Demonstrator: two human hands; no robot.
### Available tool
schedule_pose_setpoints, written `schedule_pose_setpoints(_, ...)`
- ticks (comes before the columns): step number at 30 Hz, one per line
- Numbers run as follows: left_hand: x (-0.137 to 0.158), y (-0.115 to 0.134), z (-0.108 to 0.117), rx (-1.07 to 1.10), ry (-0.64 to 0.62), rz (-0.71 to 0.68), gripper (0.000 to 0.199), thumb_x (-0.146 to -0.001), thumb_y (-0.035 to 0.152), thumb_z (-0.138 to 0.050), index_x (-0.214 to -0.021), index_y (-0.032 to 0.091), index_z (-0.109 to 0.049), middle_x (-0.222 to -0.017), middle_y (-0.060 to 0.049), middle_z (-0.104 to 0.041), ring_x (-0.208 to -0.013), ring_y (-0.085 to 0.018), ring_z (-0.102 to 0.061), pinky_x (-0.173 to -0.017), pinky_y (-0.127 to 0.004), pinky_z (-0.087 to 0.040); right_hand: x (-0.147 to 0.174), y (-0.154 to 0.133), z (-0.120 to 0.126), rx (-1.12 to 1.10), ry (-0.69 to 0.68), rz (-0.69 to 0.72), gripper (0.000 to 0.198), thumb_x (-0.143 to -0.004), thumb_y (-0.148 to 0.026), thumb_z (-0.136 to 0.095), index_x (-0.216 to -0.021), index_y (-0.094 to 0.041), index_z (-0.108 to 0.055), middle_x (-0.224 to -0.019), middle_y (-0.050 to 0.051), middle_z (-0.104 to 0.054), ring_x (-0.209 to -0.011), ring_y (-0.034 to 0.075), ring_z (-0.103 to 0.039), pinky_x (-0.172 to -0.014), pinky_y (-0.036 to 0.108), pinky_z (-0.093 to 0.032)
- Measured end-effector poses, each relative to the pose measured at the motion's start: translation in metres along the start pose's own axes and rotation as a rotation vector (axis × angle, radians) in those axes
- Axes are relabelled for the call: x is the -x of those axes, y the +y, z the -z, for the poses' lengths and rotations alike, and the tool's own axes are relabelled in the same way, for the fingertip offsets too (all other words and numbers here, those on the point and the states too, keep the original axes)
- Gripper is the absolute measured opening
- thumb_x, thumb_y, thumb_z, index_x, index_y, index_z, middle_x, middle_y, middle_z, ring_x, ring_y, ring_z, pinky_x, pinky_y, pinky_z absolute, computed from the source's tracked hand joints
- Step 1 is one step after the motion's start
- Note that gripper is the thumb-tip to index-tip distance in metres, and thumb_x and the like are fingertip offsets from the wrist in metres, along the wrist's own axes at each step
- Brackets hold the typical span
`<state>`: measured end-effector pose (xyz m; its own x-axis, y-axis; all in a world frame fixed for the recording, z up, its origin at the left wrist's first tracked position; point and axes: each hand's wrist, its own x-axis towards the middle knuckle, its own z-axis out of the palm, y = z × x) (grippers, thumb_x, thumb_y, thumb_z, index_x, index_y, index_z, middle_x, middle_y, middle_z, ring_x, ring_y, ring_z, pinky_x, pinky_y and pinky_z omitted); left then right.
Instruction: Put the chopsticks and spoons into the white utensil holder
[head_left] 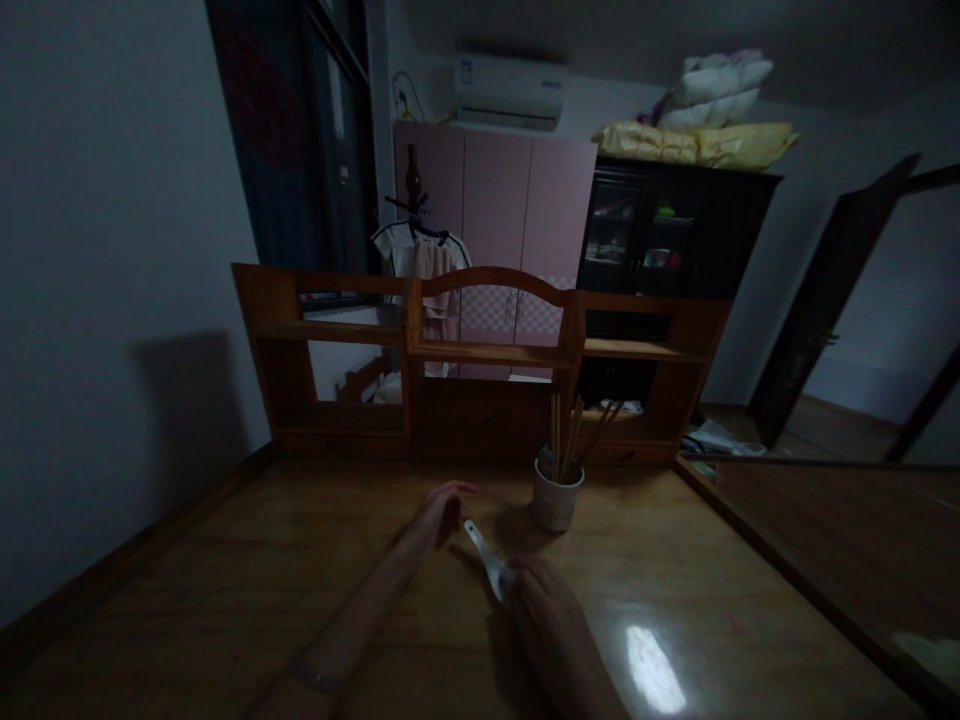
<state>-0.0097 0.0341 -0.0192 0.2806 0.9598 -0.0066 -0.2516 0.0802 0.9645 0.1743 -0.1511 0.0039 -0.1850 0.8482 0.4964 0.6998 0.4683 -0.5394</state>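
From my remote post I took the cup [556, 503] as my landmark. The white spoon [487, 560] was to its left and nearer the wearer, slanting above the wooden table [315, 560]. The right hand [546, 615], on the near side of the cup, appeared to pinch the spoon's bowl end. The left hand [441, 512], left of the cup, had its fingers bent just beside the handle tip; I couldn't tell whether they touched it. As I judged progress, the spoon was already in hand but outside the cup, its handling unfinished, while the sticks [571, 437] stood inside the cup, untouched by either hand.
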Motion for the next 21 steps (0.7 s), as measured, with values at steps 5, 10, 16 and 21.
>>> schedule_pose_setpoints(5, 0.002, 0.000, 0.001, -0.012, -0.012, -0.007, 0.031, -0.067, 0.027, -0.052, -0.089, 0.012, -0.069, -0.050, 0.003, -0.055, -0.046, -0.012, -0.054, -0.046, -0.021, -0.042, -0.003, -0.001, 0.002, -0.025, 0.029, -0.029, 0.022, -0.093, -0.008, -0.040, -0.100, -0.020, -0.058, -0.100, 0.008, -0.063, -0.094, 0.021, -0.060, -0.084, 0.034, -0.049)
schedule_pose_setpoints(10, -0.002, -0.004, 0.005, -0.020, -0.030, -0.017, 0.032, -0.068, 0.027, -0.052, -0.091, 0.012, -0.068, -0.052, 0.002, -0.055, -0.048, -0.012, -0.055, -0.048, -0.021, -0.043, -0.001, -0.001, 0.003, -0.047, 0.017, -0.046, 0.022, -0.093, -0.009, -0.040, -0.101, -0.021, -0.057, -0.096, 0.005, -0.062, -0.090, 0.019, -0.060, -0.080, 0.030, -0.049)
schedule_pose_setpoints(16, -0.008, -0.010, 0.008, -0.016, -0.041, -0.011, 0.032, -0.067, 0.026, -0.051, -0.091, 0.012, -0.067, -0.050, 0.003, -0.054, -0.045, -0.012, -0.053, -0.044, -0.021, -0.041, -0.003, -0.003, 0.001, -0.026, 0.000, 0.038, 0.029, -0.092, -0.006, -0.040, -0.108, -0.021, -0.059, -0.106, 0.008, -0.064, -0.101, 0.020, -0.059, -0.089, 0.035, -0.050)
schedule_pose_setpoints(21, -0.007, -0.011, 0.009, -0.008, -0.061, -0.013, 0.031, -0.068, 0.027, -0.052, -0.091, 0.013, -0.067, -0.051, 0.003, -0.055, -0.044, -0.012, -0.053, -0.043, -0.020, -0.040, -0.001, -0.015, 0.010, 0.012, -0.155, 0.135, 0.043, -0.092, -0.010, -0.045, -0.132, -0.024, -0.050, -0.136, 0.008, -0.052, -0.131, 0.024, -0.040, -0.107, 0.043, -0.039)
